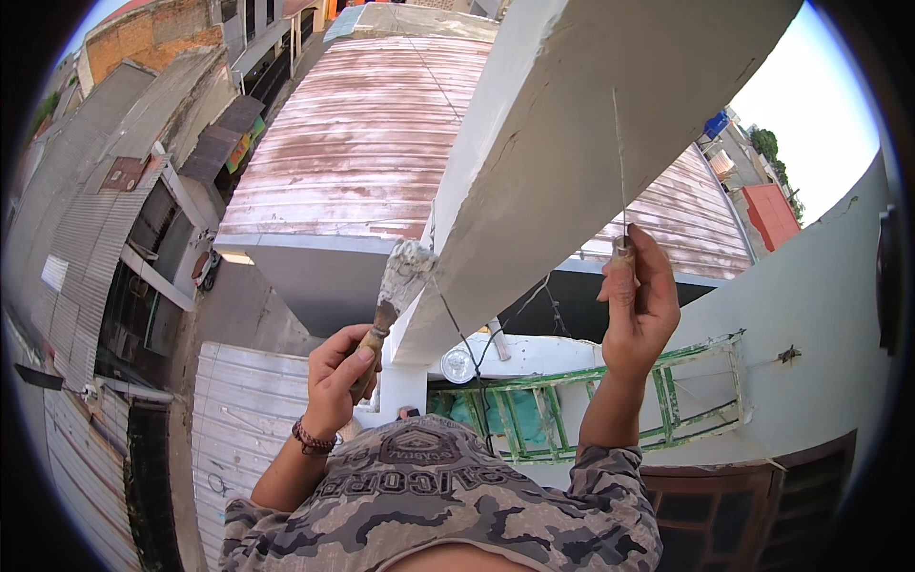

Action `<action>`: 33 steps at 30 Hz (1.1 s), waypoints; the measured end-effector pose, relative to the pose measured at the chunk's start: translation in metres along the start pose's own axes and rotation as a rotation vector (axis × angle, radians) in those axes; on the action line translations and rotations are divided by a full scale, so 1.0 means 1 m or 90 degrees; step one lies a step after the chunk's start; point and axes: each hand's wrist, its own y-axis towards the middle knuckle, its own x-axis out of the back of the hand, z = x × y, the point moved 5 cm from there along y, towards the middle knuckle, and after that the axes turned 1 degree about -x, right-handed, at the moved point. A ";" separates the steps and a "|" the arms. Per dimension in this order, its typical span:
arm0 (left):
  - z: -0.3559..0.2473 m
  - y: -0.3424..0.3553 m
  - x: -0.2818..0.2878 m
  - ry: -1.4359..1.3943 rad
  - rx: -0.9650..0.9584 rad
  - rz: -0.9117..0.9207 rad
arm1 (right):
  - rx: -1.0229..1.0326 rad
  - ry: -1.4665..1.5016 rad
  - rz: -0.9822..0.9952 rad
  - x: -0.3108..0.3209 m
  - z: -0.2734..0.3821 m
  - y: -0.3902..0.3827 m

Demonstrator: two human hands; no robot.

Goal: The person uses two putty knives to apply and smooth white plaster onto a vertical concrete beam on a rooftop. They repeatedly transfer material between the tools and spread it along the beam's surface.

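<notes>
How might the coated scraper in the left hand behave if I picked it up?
The scraper probably feels top-heavy, since a grey lump covers much of its blade. That lump may smear or drop; it looks soft and uneven.

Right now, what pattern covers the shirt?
The shirt shows grey-and-black camouflage, in the head view.
</notes>
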 end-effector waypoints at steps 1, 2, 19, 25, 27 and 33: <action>-0.004 0.002 -0.005 0.023 -0.005 0.000 | -0.057 0.060 0.058 -0.005 -0.003 -0.011; -0.009 0.006 -0.011 0.045 -0.008 0.005 | -0.115 0.116 0.112 -0.005 -0.005 -0.021; -0.037 -0.024 0.025 0.200 -0.160 -0.079 | -0.373 0.396 0.332 -0.045 -0.029 -0.079; -0.040 -0.032 0.025 0.303 -0.111 -0.188 | -0.232 0.049 0.413 -0.052 0.017 -0.078; -0.040 -0.034 0.020 0.323 -0.131 -0.210 | -0.174 -0.050 0.454 -0.056 0.031 -0.080; -0.041 -0.035 0.017 0.423 -0.228 -0.228 | -0.079 -0.144 0.424 -0.079 0.046 -0.082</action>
